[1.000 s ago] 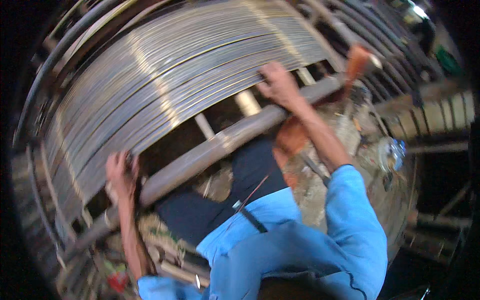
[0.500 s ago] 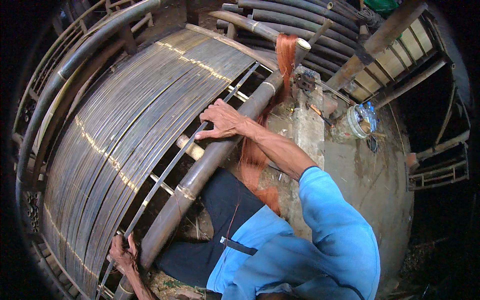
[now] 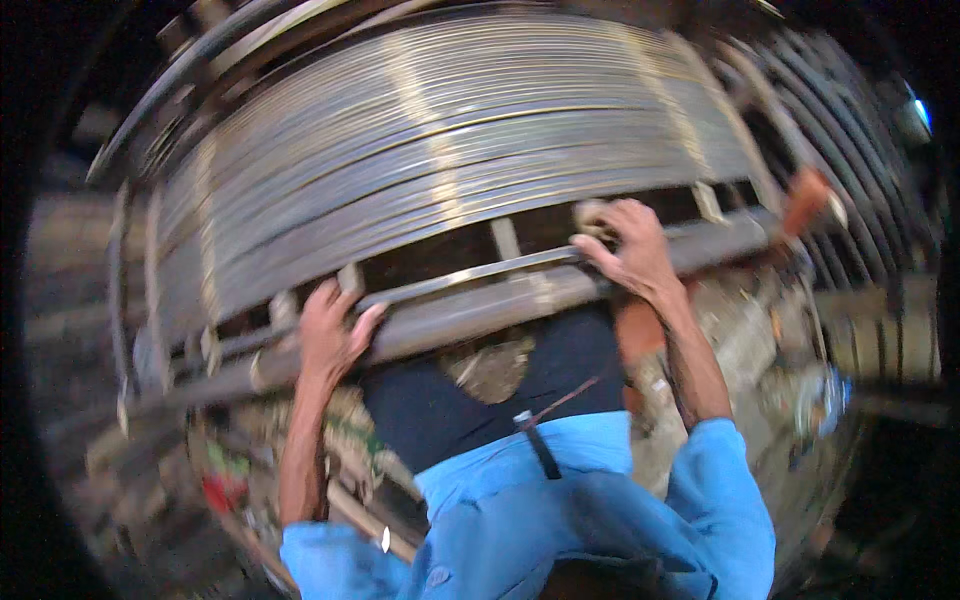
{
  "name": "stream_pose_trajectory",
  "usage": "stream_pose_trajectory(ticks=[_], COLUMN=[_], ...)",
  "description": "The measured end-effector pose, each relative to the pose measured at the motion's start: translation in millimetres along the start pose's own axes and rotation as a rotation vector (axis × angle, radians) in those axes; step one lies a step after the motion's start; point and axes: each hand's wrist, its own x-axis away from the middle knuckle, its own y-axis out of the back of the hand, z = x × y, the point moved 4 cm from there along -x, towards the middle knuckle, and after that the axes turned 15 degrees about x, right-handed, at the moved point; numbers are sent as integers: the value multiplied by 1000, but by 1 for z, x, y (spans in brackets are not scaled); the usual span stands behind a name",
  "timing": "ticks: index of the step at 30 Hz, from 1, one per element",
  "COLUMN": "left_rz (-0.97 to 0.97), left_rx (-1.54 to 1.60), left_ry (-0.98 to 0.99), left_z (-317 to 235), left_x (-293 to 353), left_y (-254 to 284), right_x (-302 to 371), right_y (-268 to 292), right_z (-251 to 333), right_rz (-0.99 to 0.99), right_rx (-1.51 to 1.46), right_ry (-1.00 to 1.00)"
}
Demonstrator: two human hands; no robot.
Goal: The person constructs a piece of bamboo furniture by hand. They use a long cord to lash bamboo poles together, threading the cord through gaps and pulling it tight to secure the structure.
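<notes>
A long bamboo strip (image 3: 470,273) runs between my two hands, lying just along the thick front bamboo pole (image 3: 475,315). My left hand (image 3: 328,330) grips the strip toward its left part, thumb and forefinger bent about it. Farther right, my right hand (image 3: 635,250) has its fingers curled over the strip, with the thumb on the near side. Beyond the strip spreads a slatted bamboo bench surface (image 3: 330,190), its thin slats bound by rows of pale lashing (image 3: 425,130). A dark gap with crosspieces separates the strip from the last slat. Motion blurs the picture.
Orange-red fibre cords (image 3: 803,200) hang at the pole's right end. Stacked bamboo poles (image 3: 835,130) lie at the far right. A pail with plastic bottles (image 3: 822,402) stands on the floor at right. My legs (image 3: 500,380) are under the pole's near side.
The view has turned, so the bench now runs across the picture. Both hands stay on the strip, which now lies nearer the front pole and more level in view.
</notes>
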Motion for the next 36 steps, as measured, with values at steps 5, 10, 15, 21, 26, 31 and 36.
stream_pose_trajectory(ticks=[5, 10, 15, 21, 26, 31, 36], left_rz=[-286, -471, -424, -462, -528, -569, -589], left_rx=[-3, -174, -329, -535, -445, -456, -389], left_ry=[134, 396, 528, 342, 439, 390, 304], left_z=[40, 118, 182, 184, 176, 173, 162], left_x=[21, 107, 149, 150, 155, 176, 139], left_y=[60, 128, 155, 162, 167, 169, 159], right_x=[-18, -25, -31, -38, -42, -36, -35], right_y=[-35, -68, -76, -68, -42, -20, -30], right_z=[99, 165, 174, 166, 166, 174, 119], right_rz=[179, 301, 457, 485, 474, 493, 302], right_rx=[-141, -221, -94, -157, -160, -200, -59], right_ry=[5, 118, 153, 125, 213, 229, 105])
